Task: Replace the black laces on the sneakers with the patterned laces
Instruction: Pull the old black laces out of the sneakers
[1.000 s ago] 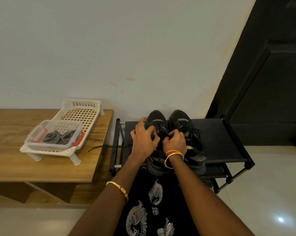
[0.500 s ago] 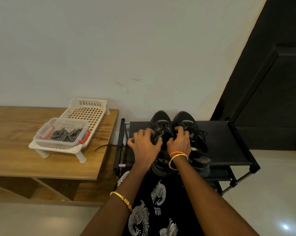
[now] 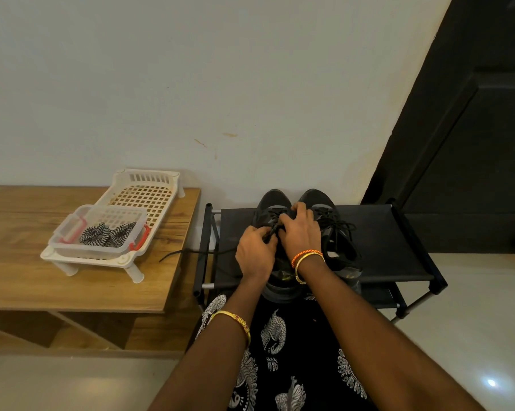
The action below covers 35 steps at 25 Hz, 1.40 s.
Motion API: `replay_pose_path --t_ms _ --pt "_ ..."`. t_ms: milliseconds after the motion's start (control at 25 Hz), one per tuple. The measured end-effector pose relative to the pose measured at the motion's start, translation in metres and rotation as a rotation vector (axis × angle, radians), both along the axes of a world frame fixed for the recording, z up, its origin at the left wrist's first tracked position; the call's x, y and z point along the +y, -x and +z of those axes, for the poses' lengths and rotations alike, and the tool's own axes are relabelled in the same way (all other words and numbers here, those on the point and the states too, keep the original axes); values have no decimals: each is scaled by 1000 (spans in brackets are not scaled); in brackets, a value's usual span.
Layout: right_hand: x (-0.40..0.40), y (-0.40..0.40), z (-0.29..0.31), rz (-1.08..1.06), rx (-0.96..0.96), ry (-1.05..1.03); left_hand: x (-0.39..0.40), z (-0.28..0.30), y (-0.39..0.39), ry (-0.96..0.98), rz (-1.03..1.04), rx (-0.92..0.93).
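Note:
Two black sneakers stand side by side on a black shoe rack (image 3: pixel 380 232), toes toward the wall. My left hand (image 3: pixel 254 253) pinches the black lace over the tongue of the left sneaker (image 3: pixel 272 203). My right hand (image 3: pixel 302 232) lies over the same sneaker's lacing, fingers curled on the lace. A loose end of the black lace (image 3: pixel 185 254) trails left onto the wooden bench. The right sneaker (image 3: pixel 333 229) keeps its black laces, spread loosely. The patterned black-and-white laces (image 3: pixel 108 234) lie in a clear box at the left.
The clear box (image 3: pixel 69 232) with red clips sits in a white plastic basket rack (image 3: pixel 145 191) on a wooden bench (image 3: pixel 28 277). A white wall is behind, a dark door (image 3: pixel 472 143) at the right. Pale tiled floor (image 3: pixel 472 321) lies right of the rack.
Both hands have come together over the left sneaker's lacing, the left hand now pinching the lace. The right hand has shifted further up the shoe.

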State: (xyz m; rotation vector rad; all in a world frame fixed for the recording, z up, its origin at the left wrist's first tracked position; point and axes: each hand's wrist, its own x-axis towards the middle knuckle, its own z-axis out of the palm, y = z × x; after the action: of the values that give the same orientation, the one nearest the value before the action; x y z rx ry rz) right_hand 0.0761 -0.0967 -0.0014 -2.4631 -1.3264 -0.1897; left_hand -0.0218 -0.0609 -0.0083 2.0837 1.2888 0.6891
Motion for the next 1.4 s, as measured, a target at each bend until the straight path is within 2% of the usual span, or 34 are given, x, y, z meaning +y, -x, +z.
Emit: replay_pose_path --t_ms 120,280,360,480,520,560,600,640,720,760,800,840,880,960,1120,1240,1280,1320,1400 --pt "-2 -5 0 41 29 -13 2 -3 3 -64 -37 55" --pt "-3 -8 2 -14 303 -166 3 -8 1 -75 -27 50" --pt "4 -16 3 -169 559 -282 3 -10 2 -77 -29 53" --pt "11 -31 12 -541 1201 -534 4 -11 1 -82 -50 61" --pt "11 -32 14 -571 1359 -564 4 -11 1 -85 -54 62" --pt "11 -32 18 -564 1428 -555 4 -12 1 -85 -49 60" --pt "10 -29 23 -520 1402 -541 4 -13 0 -82 -41 54" --pt "7 -25 28 -442 1242 -547 5 -15 0 -74 -34 48" --pt "-1 -11 34 -202 618 -558 5 -17 0 -57 -30 37" --pt "-4 -3 36 -83 322 -500 4 -17 0 -53 -25 31" --pt "-5 4 37 -7 141 -366 4 -17 0 -54 -20 24" --pt "-3 8 34 15 71 -183 3 -18 0 -55 -18 18" --pt "-1 11 29 -5 63 -16 4 -18 0 -54 -18 18" --pt "-1 14 19 -62 93 136 3 -18 1 -54 -19 33" --pt "-9 12 7 -29 133 -21 4 -19 1 -62 -18 39" --pt "-13 6 7 5 282 -218 4 -21 1 -71 -15 38" --pt "-15 5 12 -16 411 -328 5 -20 2 -72 -15 37" --pt "-17 3 18 -62 625 -493 5 -20 2 -69 -17 33" --pt "-24 -3 37 -197 1229 -915 5 -20 2 -66 -24 15"
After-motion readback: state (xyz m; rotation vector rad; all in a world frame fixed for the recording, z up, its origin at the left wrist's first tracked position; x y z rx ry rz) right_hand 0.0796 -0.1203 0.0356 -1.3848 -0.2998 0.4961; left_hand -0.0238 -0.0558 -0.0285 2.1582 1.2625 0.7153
